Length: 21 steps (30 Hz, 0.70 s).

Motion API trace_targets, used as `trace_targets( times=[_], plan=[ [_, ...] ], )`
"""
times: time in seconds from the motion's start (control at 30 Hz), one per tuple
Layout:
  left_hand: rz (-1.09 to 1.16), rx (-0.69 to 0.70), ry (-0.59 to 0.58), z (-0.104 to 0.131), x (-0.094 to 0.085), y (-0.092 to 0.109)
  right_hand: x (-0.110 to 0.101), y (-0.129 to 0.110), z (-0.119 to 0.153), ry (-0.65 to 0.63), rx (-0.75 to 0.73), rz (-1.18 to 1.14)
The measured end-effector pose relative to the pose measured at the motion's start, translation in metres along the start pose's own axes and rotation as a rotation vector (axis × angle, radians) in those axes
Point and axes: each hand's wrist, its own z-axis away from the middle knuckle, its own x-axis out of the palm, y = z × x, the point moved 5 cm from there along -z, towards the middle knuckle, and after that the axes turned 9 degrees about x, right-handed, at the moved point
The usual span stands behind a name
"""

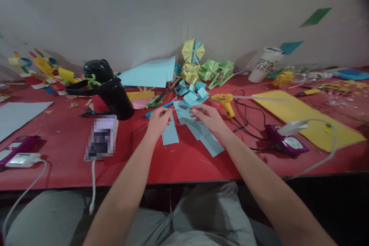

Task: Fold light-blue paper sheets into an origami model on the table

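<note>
My left hand [160, 120] is closed in a pinch over the middle of the red table. A thin pale strip or wire [175, 109] sticks out from its fingertips toward the right; its exact kind is too small to tell. Facing it, my right hand [208, 117] has its fingers curled together, and what they hold, if anything, is hard to make out. Beneath and between the hands lie light blue paper strips [170, 132], some overlapping. Folded blue paper pieces [191, 95] are heaped just beyond my right fingertips. A small dark pointed object lies on the paper between the hands.
A yellow glue gun [226, 103] with a black cord lies right of my right hand. Further right are a purple power strip [285, 140] and yellow sheet [311, 119]. A black tumbler [111, 88] and phone [102, 136] stand left. Yellow-blue folded paper [192, 59] stands behind.
</note>
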Motion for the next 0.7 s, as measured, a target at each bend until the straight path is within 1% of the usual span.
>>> trace_targets(
  times=[0.07, 0.17, 0.27, 0.33, 0.4, 0.5, 0.7],
  plan=[
    [-0.045, 0.017, -0.027, 0.000, 0.002, -0.003, 0.004, 0.002, 0.000, -0.035, -0.027, 0.101],
    [-0.148, 0.049, -0.058, 0.000, 0.004, -0.008, 0.007, 0.003, 0.000, -0.053, -0.057, 0.184],
    [-0.274, 0.184, -0.075, 0.001, 0.005, -0.007, 0.006, 0.001, 0.002, -0.034, -0.117, 0.245],
    [-0.302, 0.231, -0.090, 0.002, 0.006, -0.006, 0.005, -0.003, 0.004, -0.004, -0.188, 0.300],
    [-0.312, 0.248, -0.105, 0.003, 0.007, -0.006, 0.004, -0.005, 0.006, 0.032, -0.239, 0.356],
    [-0.324, 0.255, -0.115, 0.003, 0.009, -0.007, 0.002, -0.004, 0.005, 0.065, -0.255, 0.393],
    [-0.319, 0.266, -0.139, 0.002, 0.012, -0.012, 0.000, 0.000, 0.003, 0.107, -0.292, 0.378]
  ],
)
